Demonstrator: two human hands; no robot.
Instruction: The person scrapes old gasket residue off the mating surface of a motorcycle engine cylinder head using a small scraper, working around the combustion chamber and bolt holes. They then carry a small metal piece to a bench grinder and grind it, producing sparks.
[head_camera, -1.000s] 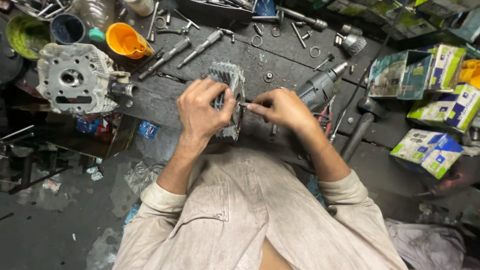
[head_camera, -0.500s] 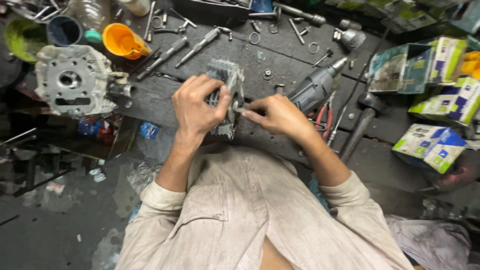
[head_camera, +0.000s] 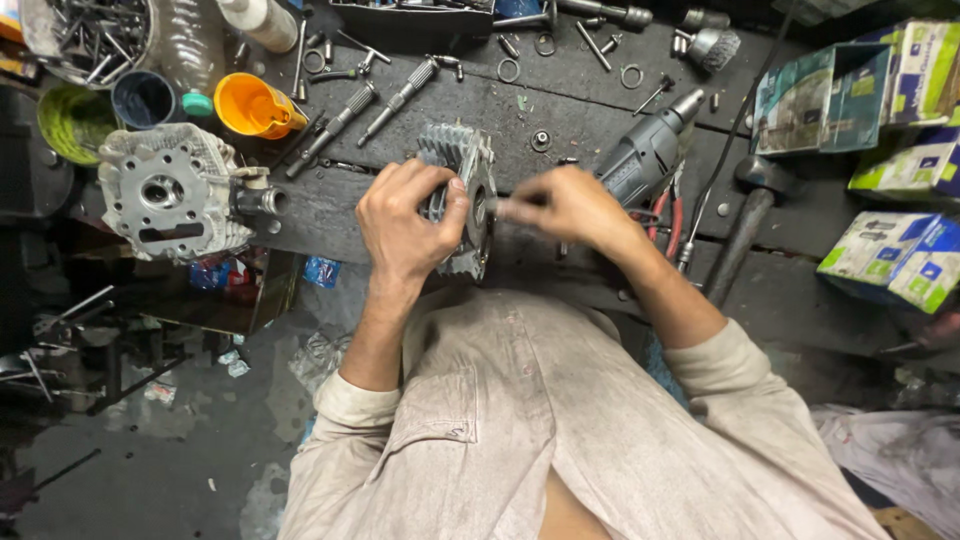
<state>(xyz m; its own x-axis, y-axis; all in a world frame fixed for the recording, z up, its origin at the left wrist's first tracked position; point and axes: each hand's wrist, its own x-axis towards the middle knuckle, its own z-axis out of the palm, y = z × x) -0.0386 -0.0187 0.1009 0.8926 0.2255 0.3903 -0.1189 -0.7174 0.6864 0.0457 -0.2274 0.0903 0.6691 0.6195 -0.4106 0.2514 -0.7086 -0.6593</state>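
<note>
Gripped on edge by the left hand (head_camera: 405, 225), the finned cylinder (head_camera: 462, 195) could tip if jabbed by the blurred right hand (head_camera: 565, 205) at 3 o'clock; its grasp cannot be told.

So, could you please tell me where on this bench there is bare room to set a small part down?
The barest patch of bench lies between the finned cylinder in the left hand and the electric drill, with only a small nut. Another strip runs below the cylinder head, by the bench's near edge. The back, around the orange funnel and loose rings, is crowded.
</note>
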